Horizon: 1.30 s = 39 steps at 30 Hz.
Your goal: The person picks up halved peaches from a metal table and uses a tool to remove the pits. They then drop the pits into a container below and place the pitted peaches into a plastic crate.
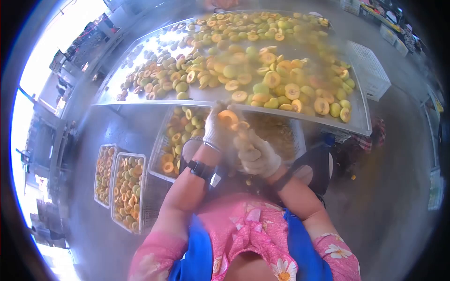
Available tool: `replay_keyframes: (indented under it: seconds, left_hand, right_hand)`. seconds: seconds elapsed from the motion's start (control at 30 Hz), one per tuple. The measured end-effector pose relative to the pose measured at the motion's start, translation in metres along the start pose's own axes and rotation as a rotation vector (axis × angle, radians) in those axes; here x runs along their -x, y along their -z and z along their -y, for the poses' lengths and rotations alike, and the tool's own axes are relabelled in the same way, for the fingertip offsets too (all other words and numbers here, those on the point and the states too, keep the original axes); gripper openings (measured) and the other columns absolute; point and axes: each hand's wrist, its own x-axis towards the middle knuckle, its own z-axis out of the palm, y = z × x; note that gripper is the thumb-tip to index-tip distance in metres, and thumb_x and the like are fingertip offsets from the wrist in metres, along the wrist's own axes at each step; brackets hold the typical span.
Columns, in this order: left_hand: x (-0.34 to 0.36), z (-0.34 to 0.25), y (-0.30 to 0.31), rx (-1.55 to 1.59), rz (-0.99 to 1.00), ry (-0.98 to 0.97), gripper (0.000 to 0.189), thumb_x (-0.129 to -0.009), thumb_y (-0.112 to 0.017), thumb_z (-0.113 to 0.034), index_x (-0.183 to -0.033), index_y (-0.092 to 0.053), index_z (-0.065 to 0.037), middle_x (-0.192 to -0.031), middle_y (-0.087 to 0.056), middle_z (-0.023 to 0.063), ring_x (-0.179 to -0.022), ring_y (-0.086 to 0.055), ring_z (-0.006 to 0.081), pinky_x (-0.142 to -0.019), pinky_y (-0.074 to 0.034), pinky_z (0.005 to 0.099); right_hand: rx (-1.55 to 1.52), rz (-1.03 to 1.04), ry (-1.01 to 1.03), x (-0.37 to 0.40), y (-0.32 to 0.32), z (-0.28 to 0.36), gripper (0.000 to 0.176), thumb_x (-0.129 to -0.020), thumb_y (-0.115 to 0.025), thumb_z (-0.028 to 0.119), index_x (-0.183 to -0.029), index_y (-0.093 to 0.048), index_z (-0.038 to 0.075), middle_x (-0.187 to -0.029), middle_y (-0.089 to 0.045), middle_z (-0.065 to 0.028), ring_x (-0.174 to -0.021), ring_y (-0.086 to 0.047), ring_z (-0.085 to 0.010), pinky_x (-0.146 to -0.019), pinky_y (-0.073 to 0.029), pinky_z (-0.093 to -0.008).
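Observation:
Both my hands wear pale gloves and meet just below the front edge of a metal table [201,102] covered with halved fruit. My left hand [216,127] is closed around an orange-fleshed fruit half [228,118]. Beside it, my right hand [258,154] has its fingers curled, and a blurred orange-brown piece shows at its fingertips; what it grips is too smeared to make out. Beneath my hands, a white crate [161,175] of halved fruit stands to the left, and a container [299,138] with brownish contents is to the right.
Two white crates [114,187] [140,220] full of fruit halves stand on the floor at left. An empty-looking white basket [370,70] is beyond the table's right edge. Checkered cloth [375,136] shows below the table's right corner.

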Motion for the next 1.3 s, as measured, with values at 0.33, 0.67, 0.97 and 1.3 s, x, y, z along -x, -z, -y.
replay_keyframes:
  seconds: [0.33,0.67,0.97,1.3]
  left_hand:
    - [-0.028,-0.097,0.024,-1.478,-0.185,-0.567,0.031,-0.096,-0.061,-0.017,-0.122,-0.063,-0.001,-0.107,-0.069,0.0052,-0.095,-0.06,0.0108,-0.084,-0.047,0.023]
    - [-0.122,-0.002,-0.02,-2.056,-0.253,-0.249,0.037,-0.093,-0.053,-0.043,-0.114,-0.064,-0.015,-0.106,-0.07,0.0095,-0.098,-0.068,0.0257,-0.082,-0.053,0.0366]
    - [-0.072,-0.011,-0.019,-1.745,-0.114,-0.664,0.043,-0.082,-0.066,-0.027,-0.12,-0.06,-0.01,-0.114,-0.06,0.0195,-0.108,-0.061,0.0352,-0.092,-0.05,0.0403]
    - [-0.039,0.024,0.013,-0.173,0.001,-0.105,0.028,-0.094,-0.045,-0.026,-0.109,-0.054,-0.004,-0.104,-0.062,0.0186,-0.098,-0.063,0.0345,-0.078,-0.056,0.052]
  right_hand:
    - [0.085,-0.412,0.161,0.004,0.029,0.024,0.044,-0.101,-0.039,0.058,-0.092,-0.055,0.018,-0.059,-0.035,0.0094,-0.038,-0.026,-0.0045,-0.035,-0.022,-0.0213]
    - [0.266,-0.636,0.18,-0.006,0.014,0.025,0.041,-0.1,-0.043,0.056,-0.093,-0.056,0.018,-0.054,-0.032,0.0114,-0.034,-0.028,-0.0027,-0.031,-0.022,-0.0212]
    - [0.33,-0.694,0.201,-0.014,0.014,0.024,0.044,-0.1,-0.042,0.057,-0.098,-0.061,0.018,-0.055,-0.03,0.0093,-0.034,-0.02,-0.0039,-0.031,-0.014,-0.0227]
    - [0.449,-0.742,0.114,-0.013,0.001,0.018,0.046,-0.101,-0.039,0.058,-0.099,-0.056,0.016,-0.055,-0.035,0.0077,-0.035,-0.023,-0.005,-0.032,-0.017,-0.0233]
